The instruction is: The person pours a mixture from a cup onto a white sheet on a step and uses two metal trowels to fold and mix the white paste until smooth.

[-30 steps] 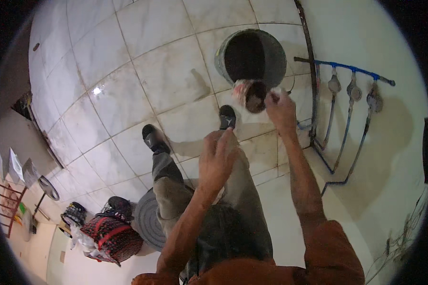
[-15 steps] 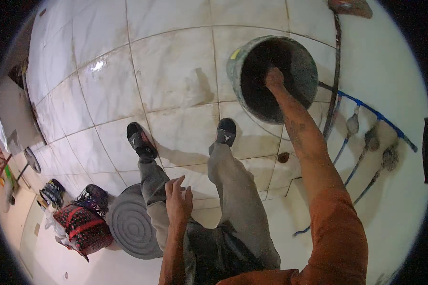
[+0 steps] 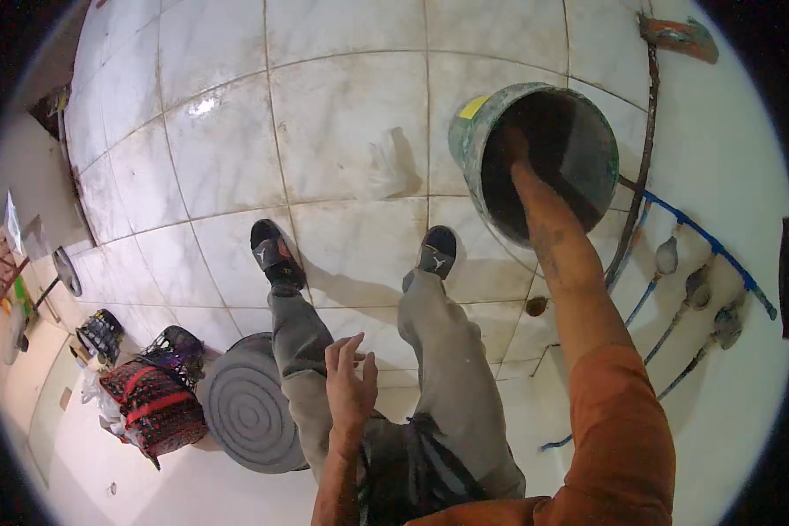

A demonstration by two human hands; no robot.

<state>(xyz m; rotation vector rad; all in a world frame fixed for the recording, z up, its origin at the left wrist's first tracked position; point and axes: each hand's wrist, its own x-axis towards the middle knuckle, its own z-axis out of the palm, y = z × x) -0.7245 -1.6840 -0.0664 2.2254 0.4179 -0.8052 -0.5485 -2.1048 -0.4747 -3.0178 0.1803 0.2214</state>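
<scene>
A grey-green bucket (image 3: pixel 471 162) with a yellow patch on its side stands on the tiled floor at the right, its dark mouth facing me. Into it reaches my right arm; my right hand (image 3: pixel 515 147) is deep in the shadow near the inner left wall, and its fingers cannot be made out. Whether it holds anything is hidden. My left hand (image 3: pixel 351 381) hangs over my lap with its fingers loosely apart, holding nothing. On the tiles left of the bucket is a small pale, see-through thing (image 3: pixel 389 165), perhaps plastic.
Blue pipe (image 3: pixel 694 213) with several thin branches runs along the right wall. A round drain hole (image 3: pixel 536 306) lies below the bucket. At left are a grey ridged round lid (image 3: pixel 250 412), a red-and-black bag (image 3: pixel 153 408) and dark baskets (image 3: pixel 174 355). A brick-coloured piece (image 3: pixel 682 37) is at upper right.
My right hand has gone deeper into the bucket and into shadow. The whole view has shifted slightly, and my left hand remains over my lap.
</scene>
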